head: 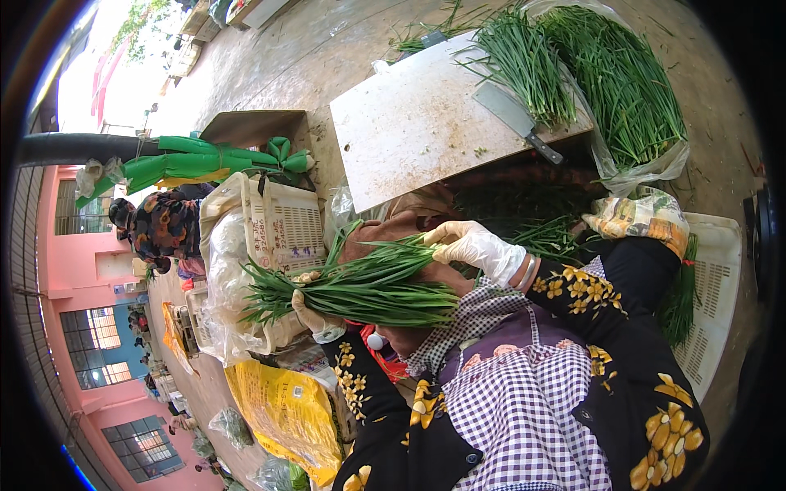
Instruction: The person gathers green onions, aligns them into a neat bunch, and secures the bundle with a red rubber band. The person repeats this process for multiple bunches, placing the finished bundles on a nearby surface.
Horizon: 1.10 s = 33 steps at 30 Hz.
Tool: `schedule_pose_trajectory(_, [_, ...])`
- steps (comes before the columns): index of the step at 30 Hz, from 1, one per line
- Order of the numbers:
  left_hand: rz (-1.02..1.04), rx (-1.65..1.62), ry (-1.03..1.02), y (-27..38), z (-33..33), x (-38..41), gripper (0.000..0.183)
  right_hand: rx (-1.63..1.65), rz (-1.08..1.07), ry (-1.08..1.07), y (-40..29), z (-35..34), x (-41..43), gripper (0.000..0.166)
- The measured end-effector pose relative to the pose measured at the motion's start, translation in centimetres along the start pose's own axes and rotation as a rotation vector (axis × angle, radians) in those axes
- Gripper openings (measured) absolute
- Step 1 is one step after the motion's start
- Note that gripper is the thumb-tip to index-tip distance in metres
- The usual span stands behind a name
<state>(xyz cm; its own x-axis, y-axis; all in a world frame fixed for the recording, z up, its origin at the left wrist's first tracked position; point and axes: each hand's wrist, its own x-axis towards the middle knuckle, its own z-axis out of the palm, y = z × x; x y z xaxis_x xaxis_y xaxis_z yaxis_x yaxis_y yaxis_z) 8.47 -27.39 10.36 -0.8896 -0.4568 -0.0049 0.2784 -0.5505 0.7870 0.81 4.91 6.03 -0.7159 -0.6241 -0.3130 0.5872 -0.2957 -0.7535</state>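
Observation:
My left hand (316, 316), in a pale glove, grips a loose bunch of long green leaves, likely garlic chives (374, 288), held across in front of me. My right hand (476, 248), also gloved, pinches a few stems at the bunch's right end. Beyond my hands stands a white board (405, 116) with brown stains and small green scraps. A cleaver (506, 110) lies on it, its dark handle past the near edge. Next to the cleaver lies a pile of the same greens (531, 70). More loose greens (546, 239) lie in shadow below the board.
An open plastic bag of greens (620, 92) stands right of the board. At far right a white crate (715, 294) holds a bunch tied in red (681, 294). To my left are another plastic crate (288, 227) and a yellow sack (288, 417). A person (163, 224) is farther left.

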Motion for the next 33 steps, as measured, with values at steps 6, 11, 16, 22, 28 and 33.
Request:
schedule_pose_trajectory(6, [0.096, 0.019, -0.075, 0.2, -0.3, 0.2, 0.020, 0.071, 0.031, 0.003, -0.2, 0.6, -0.7, 0.044])
schedule_pose_trajectory(11, [0.023, -0.085, -0.011, -0.3, -0.9, 0.5, 0.018, -0.118, 0.081, -0.039, 0.2, 0.2, -1.2, 0.048])
schedule_pose_trajectory(16, [-0.030, -0.152, -0.073, -0.1, -2.5, 1.4, 0.015, -0.179, 0.033, -0.051, 1.0, 0.4, -1.0, 0.047])
schedule_pose_trajectory(22, [-0.072, -0.262, -0.196, -0.5, -3.0, 2.0, 0.017, -0.333, 0.002, -0.108, 0.9, -0.1, -1.3, 0.039])
schedule_pose_trajectory(28, [-0.017, -0.214, -0.013, -0.9, -2.3, 1.6, 0.016, -0.415, -0.100, 0.006, 2.5, 0.3, -1.1, 0.034])
schedule_pose_trajectory(33, [-0.029, -0.225, -0.001, -1.1, -3.0, 1.8, 0.019, -0.382, -0.008, 0.025, 1.1, 0.0, -1.8, 0.037])
